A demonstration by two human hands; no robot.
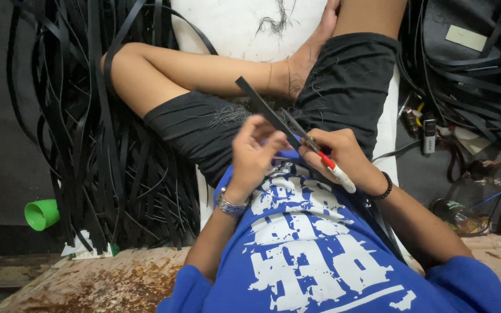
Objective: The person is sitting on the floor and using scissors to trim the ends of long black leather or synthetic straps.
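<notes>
While gripping: strip (262, 107); scissors (314, 148)

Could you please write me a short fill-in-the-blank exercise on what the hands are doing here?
1. The left hand holds a black ____ by its lower end.
2. The right hand holds a cutter with a red and ____ handle.
3. The cup lying at the left is ____.
4. The left wrist wears a ____.

Missing words: strip; white; green; watch
</notes>
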